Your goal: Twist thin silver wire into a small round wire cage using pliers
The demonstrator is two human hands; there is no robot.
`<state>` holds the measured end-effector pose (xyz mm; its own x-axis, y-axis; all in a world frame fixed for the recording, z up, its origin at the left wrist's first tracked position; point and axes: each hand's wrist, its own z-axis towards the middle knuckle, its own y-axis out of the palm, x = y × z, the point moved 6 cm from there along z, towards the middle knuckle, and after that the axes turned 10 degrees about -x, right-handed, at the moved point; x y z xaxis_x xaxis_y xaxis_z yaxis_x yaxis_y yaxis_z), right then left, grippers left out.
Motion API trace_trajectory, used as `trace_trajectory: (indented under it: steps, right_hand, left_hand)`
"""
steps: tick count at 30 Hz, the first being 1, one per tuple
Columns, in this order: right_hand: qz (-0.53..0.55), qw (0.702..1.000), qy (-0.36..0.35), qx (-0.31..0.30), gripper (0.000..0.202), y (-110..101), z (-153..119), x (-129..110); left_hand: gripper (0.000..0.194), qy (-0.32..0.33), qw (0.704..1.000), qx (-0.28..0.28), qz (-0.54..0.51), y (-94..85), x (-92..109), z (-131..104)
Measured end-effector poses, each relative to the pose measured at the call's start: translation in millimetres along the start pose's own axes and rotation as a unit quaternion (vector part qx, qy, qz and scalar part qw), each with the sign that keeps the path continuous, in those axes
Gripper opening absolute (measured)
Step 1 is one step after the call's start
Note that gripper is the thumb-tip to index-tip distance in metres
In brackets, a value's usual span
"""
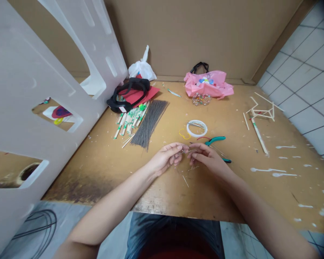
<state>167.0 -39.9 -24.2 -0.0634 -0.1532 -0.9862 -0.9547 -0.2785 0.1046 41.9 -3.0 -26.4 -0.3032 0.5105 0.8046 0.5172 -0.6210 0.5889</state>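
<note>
Near the middle of the wooden table, my left hand [167, 157] is closed, its thumb and fingers pinching a thin bent wire piece [182, 152]. Right beside it, my right hand [205, 156] is closed on the same wire piece from the other side. Fine wire ends hang below the fingers, and a short straight wire [185, 181] lies below them. Pliers with teal handles [215, 140] lie partly behind my right hand. Just beyond the hands are a white ring [187, 129] with wires across it and a yellow bent wire [184, 134].
A bundle of grey wires [150, 124], wrapped sticks [129, 120] and a black headset strap [124, 106] lie left. Behind are a white bag [142, 69] and pink bag [221, 84]. A stick frame [263, 114] and white glue marks are right; a white plastic panel [70, 82] stands left.
</note>
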Motion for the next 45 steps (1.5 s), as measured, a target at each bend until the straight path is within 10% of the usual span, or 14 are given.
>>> trace_trajectory:
  steps: [7,12,14,23,31,39,45]
  right_hand:
    - [-0.275,0.957,-0.040,0.083,0.043,-49.6,-29.7,-47.8]
    - [-0.681,0.732,0.021,0.005,0.068,-77.0,-44.5,-36.5]
    - [-0.719,0.692,0.055,-0.042,0.076,-81.5,-43.6,-21.3]
    - [-0.783,0.619,0.017,-0.053,0.078,-60.3,-33.5,-32.9]
    - [-0.793,0.602,0.013,-0.090,0.084,-65.7,-11.5,-23.7]
    - [-0.758,0.645,0.006,-0.100,0.082,-78.6,-8.4,-18.0]
    - [-0.802,0.587,0.015,-0.110,0.079,-74.5,-13.2,-20.4]
  left_hand:
    - [0.022,0.027,1.000,-0.006,0.001,1.9,6.6,-3.5]
    - [0.022,0.024,1.000,-0.009,0.002,-0.3,5.8,-2.7]
    - [0.022,0.027,0.999,-0.017,0.002,0.2,6.9,-2.7]
    - [0.018,0.037,0.992,-0.107,-0.049,11.7,22.4,-9.7]
    - [0.016,0.036,0.981,-0.153,-0.113,11.3,21.2,-8.8]
    - [0.010,0.053,0.968,-0.147,-0.197,6.0,26.2,-6.5]
    - [0.010,0.058,0.965,-0.143,-0.213,0.9,26.5,-3.9]
